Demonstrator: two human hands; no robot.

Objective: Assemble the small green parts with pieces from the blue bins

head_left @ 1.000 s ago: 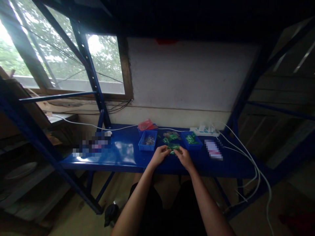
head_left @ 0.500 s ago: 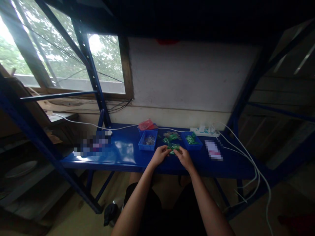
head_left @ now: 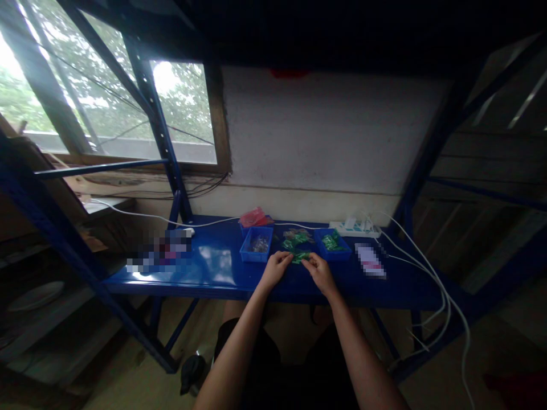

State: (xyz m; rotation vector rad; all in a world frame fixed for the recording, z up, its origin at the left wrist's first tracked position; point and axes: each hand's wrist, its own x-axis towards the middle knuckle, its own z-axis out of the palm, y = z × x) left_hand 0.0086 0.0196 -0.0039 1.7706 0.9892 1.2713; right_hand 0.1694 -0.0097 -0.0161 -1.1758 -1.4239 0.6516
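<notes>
Small green pieces (head_left: pixel 301 257) lie between my hands near the front of the blue table (head_left: pixel 217 282). My left hand (head_left: pixel 277 267) has its thumb and fingers pinched at their left side; what it holds is too small to make out. On the right side, my right hand (head_left: pixel 318 270) is pinched on a green piece. Just beyond the hands is a pile of green and clear pieces (head_left: pixel 298 238). A blue bin with clear small parts (head_left: pixel 257 244) stands to the left, and a blue bin with green parts (head_left: pixel 333 245) to the right.
Behind the left bin lies a red bag (head_left: pixel 253 217). A white power strip (head_left: pixel 354 229) with cables sits at the back right. Blurred-out items are at the table's left (head_left: pixel 164 250) and right (head_left: pixel 371 261). Blue rack posts frame both sides. A dark bottle (head_left: pixel 193 373) stands below.
My hands have drawn slightly apart, and the green pieces between them look more spread out and lower. The bins and the pile behind have stayed in place.
</notes>
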